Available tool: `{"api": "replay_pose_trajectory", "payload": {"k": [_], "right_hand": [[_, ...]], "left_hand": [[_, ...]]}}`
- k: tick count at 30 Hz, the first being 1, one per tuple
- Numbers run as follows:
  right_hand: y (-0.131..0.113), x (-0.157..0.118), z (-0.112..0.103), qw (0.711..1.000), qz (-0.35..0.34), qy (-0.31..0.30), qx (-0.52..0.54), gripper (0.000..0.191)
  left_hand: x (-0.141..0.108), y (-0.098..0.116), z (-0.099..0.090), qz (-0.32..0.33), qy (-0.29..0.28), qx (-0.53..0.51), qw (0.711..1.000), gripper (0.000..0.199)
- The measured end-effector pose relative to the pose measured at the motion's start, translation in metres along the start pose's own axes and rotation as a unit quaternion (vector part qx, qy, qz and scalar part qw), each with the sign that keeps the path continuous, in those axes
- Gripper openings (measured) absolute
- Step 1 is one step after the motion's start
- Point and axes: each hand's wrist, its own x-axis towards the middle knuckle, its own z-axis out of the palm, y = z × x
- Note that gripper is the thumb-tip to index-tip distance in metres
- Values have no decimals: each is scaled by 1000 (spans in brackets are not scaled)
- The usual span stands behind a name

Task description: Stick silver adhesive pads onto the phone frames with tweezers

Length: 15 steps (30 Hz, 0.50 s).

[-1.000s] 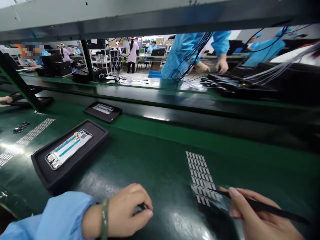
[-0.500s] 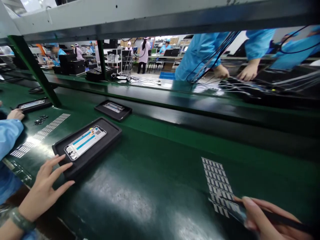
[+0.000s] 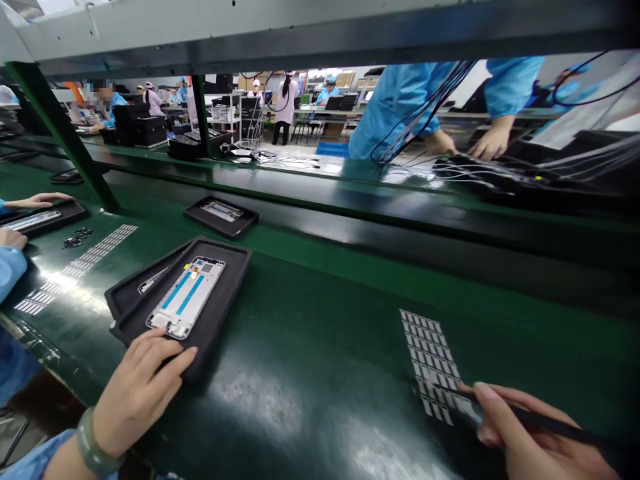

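My left hand (image 3: 145, 383) grips the near end of a black tray (image 3: 220, 320), fingers over its rim and thumb at its side. In the tray lies a phone frame (image 3: 187, 300) with two blue strips and a small yellow tab. This tray rests skewed on a second black tray (image 3: 123, 293), whose own phone frame (image 3: 153, 280) shows only in part. On the right, my right hand (image 3: 520, 427) is closed around dark tweezers (image 3: 540, 420). Their tips meet the lower part of a sheet of small pale stickers (image 3: 430, 353) on the green table.
Another black tray (image 3: 223, 217) with a phone frame stands behind. At the left, a co-worker's hands are at a tray (image 3: 75, 212), near small dark parts (image 3: 79, 238) and a sticker strip (image 3: 103, 247). Across the bench, a person in blue handles cables (image 3: 465, 167). A shelf beam (image 3: 320, 40) crosses above.
My left hand has closed on the upper tray and turned it to the right, uncovering the tray beneath. My right hand stays by the sticker sheet. The co-worker's hands have moved.
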Motion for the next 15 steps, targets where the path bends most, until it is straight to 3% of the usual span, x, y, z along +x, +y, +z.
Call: {"api": "replay_pose_trajectory", "payload": {"k": [4,10,15], "right_hand": [[1,0,-5,998,14,-52,-15,27],[-5,-1,-6,999,5,-51,-6,28],[-17,-5,-7,999,-10,-50,-8,30]], "left_hand": [[21,33,17,63,-16,29,997,36],[49,68,24,95,-5,38,995,32],[66,109,31,187,2,-28,982,32]]}}
